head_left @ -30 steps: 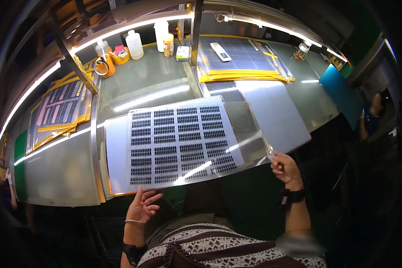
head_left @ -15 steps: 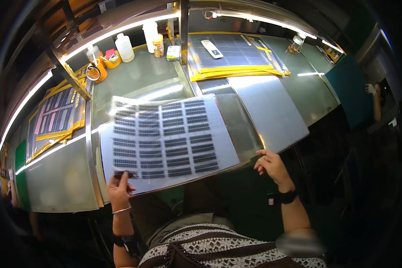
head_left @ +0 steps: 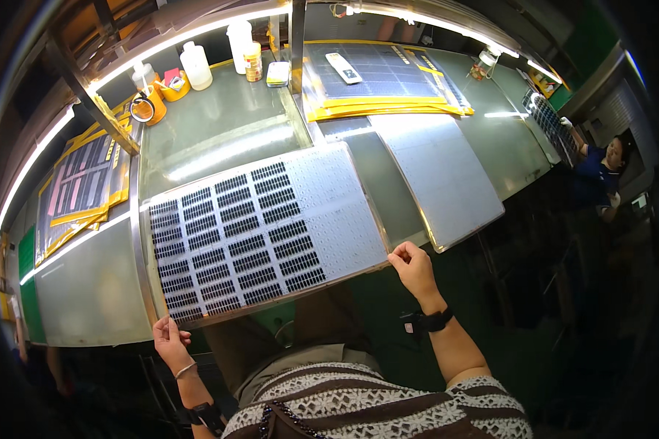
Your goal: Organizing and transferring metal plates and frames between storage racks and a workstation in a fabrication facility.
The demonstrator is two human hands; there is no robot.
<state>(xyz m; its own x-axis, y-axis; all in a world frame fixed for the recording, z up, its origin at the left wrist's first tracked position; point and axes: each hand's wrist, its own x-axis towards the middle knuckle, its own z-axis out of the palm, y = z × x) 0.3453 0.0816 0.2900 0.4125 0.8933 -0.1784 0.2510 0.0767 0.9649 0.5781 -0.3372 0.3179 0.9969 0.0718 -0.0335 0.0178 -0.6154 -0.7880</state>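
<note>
A pale flat board (head_left: 340, 212) lies on the bench in front of me, its near edge by the bench's front. On its left part rests a thin sheet with rows of dark grid blocks (head_left: 238, 241), nearly flat. My left hand (head_left: 171, 344) is closed in a pinch at the sheet's near left corner. At the board's near right corner, the thumb and forefinger of my right hand (head_left: 415, 272) are pressed together. Which layer the right fingertips grip is hidden.
Right of it lies a second pale board (head_left: 439, 175). Yellow-edged dark sheets (head_left: 381, 77) bear a white remote-like device (head_left: 343, 68); similar sheets (head_left: 88, 179) lie left. Behind stand white bottles (head_left: 195, 66) and an orange tape roll (head_left: 143, 109). A co-worker (head_left: 600, 168) holds a dark panel (head_left: 549, 121).
The patterned sheet has shifted left and settled flatter on the board. My left hand has moved left and nearer me; my right hand has moved left to the board's corner.
</note>
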